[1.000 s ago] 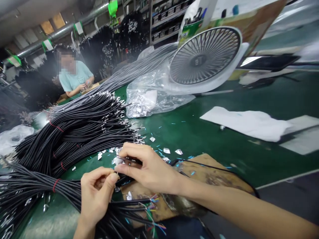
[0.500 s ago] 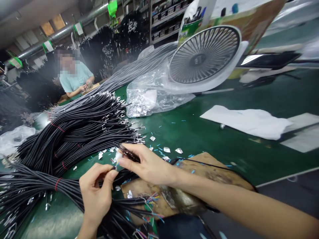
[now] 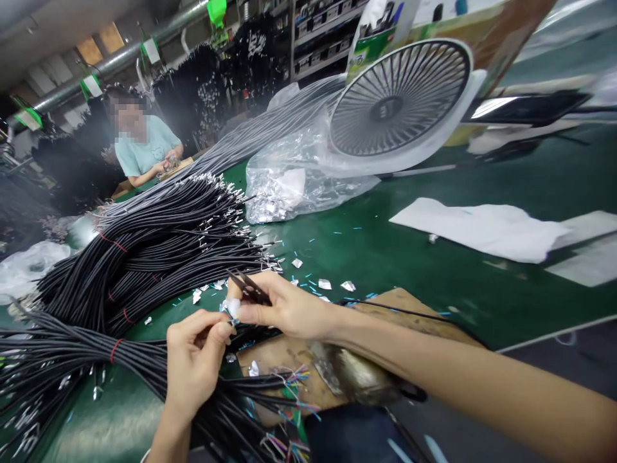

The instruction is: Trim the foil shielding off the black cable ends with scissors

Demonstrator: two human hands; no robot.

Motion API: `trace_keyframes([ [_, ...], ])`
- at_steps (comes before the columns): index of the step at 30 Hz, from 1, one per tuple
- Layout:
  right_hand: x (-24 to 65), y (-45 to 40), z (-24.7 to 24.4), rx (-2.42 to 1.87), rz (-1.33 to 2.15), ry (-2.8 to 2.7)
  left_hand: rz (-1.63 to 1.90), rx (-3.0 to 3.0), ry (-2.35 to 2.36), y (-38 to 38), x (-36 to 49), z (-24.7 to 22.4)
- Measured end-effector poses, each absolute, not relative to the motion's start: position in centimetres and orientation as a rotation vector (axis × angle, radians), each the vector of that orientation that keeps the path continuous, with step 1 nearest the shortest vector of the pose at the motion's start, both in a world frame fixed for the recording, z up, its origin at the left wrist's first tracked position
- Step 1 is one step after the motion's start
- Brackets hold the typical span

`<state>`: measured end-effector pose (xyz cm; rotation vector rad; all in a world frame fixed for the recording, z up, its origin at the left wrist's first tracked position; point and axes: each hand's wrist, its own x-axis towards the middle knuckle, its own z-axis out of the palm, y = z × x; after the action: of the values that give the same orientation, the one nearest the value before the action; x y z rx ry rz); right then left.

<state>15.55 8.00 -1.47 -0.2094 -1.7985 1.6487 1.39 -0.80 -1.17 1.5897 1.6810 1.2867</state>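
My left hand [image 3: 195, 360] is closed in a pinch on the end of a black cable, most of which the fingers hide. Close against it, my right hand [image 3: 277, 305] keeps dark tweezers [image 3: 249, 288] in its grip, their tips pointing up and left. Something small and white [image 3: 233, 307] shows at the right fingertips, right by the cable end; I cannot make out exactly what it is. Below the hands lie black cables with stripped, coloured wire ends [image 3: 294, 379], partly over a worn brown board [image 3: 274, 357].
Bundles of black cables [image 3: 159, 244] tied with red bands fill the left. Behind are a clear plastic bag [image 3: 289, 186] with foil scraps and a round fan [image 3: 400, 99]. White paper [image 3: 477, 225] lies at right. Foil bits and blue scraps dot the green table. A person [image 3: 144, 151] sits across.
My left hand has shifted slightly right and upward, its pinch now touching or nearly touching the right fingertips. The tweezers stay in my right hand, their two prongs now showing apart.
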Motion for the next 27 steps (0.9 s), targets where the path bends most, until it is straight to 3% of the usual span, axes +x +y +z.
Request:
trace_keyframes([
  [7, 15.21, 8.14, -1.5, -0.555, 1.022, -1.806, 1.235, 1.443, 1.608, -0.69, 1.59, -1.47],
  [14, 15.4, 8.15, -1.41, -0.481, 1.182, -1.83, 1.205, 1.326, 1.565, -0.64, 1.34, -1.51],
  [18, 15.34, 7.69, -1.34, -0.453, 1.023, -1.834, 1.206, 1.297, 1.55, -0.61, 1.28, -1.62],
  [23, 15.48, 7.85, -1.49, -0.291, 1.47, -1.881, 1.205, 1.292, 1.556, -0.57, 1.26, -1.61],
  [25, 15.49, 7.91, -1.63, -0.307, 1.367, -1.96, 1.213, 1.293, 1.564, -0.47, 1.2, -1.62],
  [27, 15.55, 8.07, -1.73, -0.403, 1.055, -2.0, 1.226, 1.295, 1.574, -0.36, 1.11, -1.68],
])
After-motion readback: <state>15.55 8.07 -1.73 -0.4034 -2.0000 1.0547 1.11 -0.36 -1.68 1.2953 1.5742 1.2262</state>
